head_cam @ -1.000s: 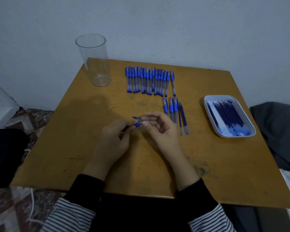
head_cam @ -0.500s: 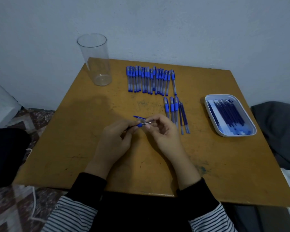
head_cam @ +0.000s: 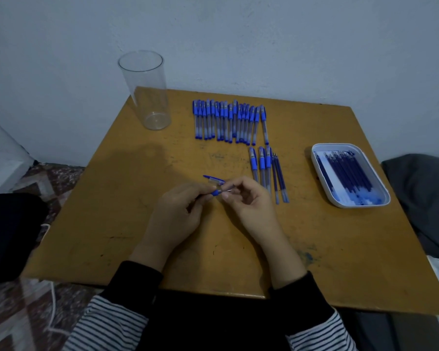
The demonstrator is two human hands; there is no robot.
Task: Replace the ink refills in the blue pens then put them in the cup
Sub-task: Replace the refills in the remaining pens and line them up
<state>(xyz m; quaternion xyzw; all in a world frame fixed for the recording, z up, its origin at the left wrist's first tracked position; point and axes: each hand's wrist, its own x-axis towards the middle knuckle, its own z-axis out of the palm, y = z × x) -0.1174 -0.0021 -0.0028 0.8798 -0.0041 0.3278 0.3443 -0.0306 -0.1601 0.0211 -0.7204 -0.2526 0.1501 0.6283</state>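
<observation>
Table [head_cam: 112, 224]: yellow-brown top, scuffed and scratched; blue ink smudge [head_cam: 307, 257] on the near side of the fingers [head_cam: 241, 184], off to the right. Pen cap [head_cam: 214, 179] lies just beyond the fingers. Three capped pens [head_cam: 261, 164] and two bare refills [head_cam: 280, 178] lie side by side just right of the fingers. Long row of capped pens [head_cam: 228, 121] lies farther beyond. Clear cup [head_cam: 147, 97] stands upright far beyond and left. White tray [head_cam: 337, 146] holding dark refills [head_cam: 347, 173] sits well to the right.

Left hand [head_cam: 176, 214] and right hand [head_cam: 250, 202] meet, fingers curled in pinches.
</observation>
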